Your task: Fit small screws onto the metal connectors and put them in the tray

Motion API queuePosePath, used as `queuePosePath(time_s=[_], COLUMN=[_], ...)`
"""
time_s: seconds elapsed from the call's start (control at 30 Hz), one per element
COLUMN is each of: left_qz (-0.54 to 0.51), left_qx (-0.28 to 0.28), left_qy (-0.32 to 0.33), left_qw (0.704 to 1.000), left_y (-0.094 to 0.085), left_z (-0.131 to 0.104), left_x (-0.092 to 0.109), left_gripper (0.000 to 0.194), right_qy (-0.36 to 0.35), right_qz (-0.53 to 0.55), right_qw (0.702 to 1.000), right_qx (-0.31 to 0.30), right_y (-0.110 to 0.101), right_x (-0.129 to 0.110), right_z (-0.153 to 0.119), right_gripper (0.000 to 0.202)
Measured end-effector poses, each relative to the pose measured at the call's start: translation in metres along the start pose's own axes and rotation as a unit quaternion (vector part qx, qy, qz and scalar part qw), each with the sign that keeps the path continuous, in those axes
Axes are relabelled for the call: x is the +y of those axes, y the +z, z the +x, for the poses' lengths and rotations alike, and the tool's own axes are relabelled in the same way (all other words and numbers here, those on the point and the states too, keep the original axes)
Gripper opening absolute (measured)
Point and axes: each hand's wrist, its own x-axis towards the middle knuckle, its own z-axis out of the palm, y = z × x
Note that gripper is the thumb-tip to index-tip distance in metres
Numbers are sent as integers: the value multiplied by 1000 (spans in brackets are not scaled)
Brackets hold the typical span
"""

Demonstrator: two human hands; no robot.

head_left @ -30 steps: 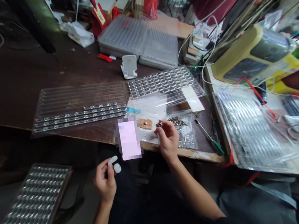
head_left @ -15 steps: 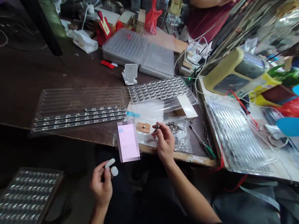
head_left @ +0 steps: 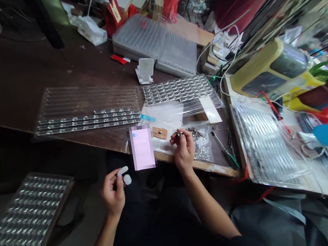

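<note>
My left hand (head_left: 112, 192) is closed on a small white case (head_left: 124, 176) with two rounded parts, held low in front of the table edge. Between the fingertips of my right hand (head_left: 184, 148) is a small metal piece (head_left: 179, 134). Just left of that hand lies an orange-brown block (head_left: 159, 133) with a tiny metal part on it. A bag of small metal parts (head_left: 200, 150) sits right of my right hand. Behind both hands, a clear ridged tray (head_left: 86, 99) and a second tray (head_left: 177, 90) hold rows of shiny metal pieces.
A green-handled screwdriver (head_left: 226, 150) lies at the right. Stacked clear trays (head_left: 155, 44) and a white stand (head_left: 145, 70) are farther back. Another filled tray (head_left: 28, 225) is at lower left. A person in a dark red shirt (head_left: 235, 5) is at the back right.
The view has shifted, so the table items appear higher and slightly to the right. Both hands keep their grips; the right-hand fingers have turned slightly around the metal piece.
</note>
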Motion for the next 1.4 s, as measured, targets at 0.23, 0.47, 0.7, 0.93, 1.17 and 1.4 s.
queuePosePath(time_s=[0.23, 0.47, 0.7, 0.93, 1.17, 1.4], left_qz=[20, 43, 46, 52, 45, 35], left_qx=[-14, -11, -11, -8, -5, -5], left_qy=[12, 7, 4, 3, 3, 1], left_qw=[1000, 999, 999, 999, 999, 999], left_y=[3, 1, 1, 0, 2, 3], left_z=[-1, 0, 1, 1, 1, 2], left_x=[5, 9, 9, 7, 7, 14], left_gripper=[33, 34, 38, 40, 41, 41], right_qy=[-7, -10, -4, -15, 2, 9], right_qz=[-10, -38, -65, -111, -94, -48], right_qw=[1000, 999, 998, 994, 995, 999], right_qx=[3, -2, -1, -18, -23, -23], right_y=[0, 0, 0, -3, -2, 0], right_x=[1, -1, 0, -5, -6, -6], right_z=[-1, -1, -2, 0, -1, -2], right_gripper=[25, 26, 27, 27, 23, 25])
